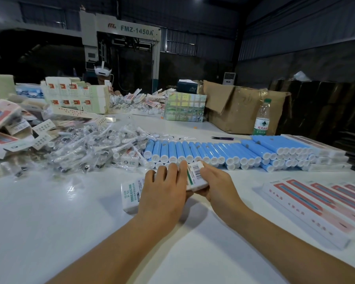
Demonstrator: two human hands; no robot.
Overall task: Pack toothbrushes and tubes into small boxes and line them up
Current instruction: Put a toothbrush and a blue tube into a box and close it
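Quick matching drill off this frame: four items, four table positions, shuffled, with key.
Items:
1. blue tubes
2. water bottle
3. wrapped brush heads
4. small box

Places:
A. gripped between both hands, the left hand and the right hand
B. loose pile, left of the tubes
C. upright beside the cardboard carton
D. stacked in a row just beyond the hands

Pairs: 1-D, 2-C, 3-B, 4-A

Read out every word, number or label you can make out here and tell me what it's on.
"FMZ-1450A": machine at the back.
"SONIC ELECTRIC", "X S1": white box under the left hand.
Barcode digits on that box: too small.
Bottle label: Chinese, blurred.
Box print at right: unreadable.
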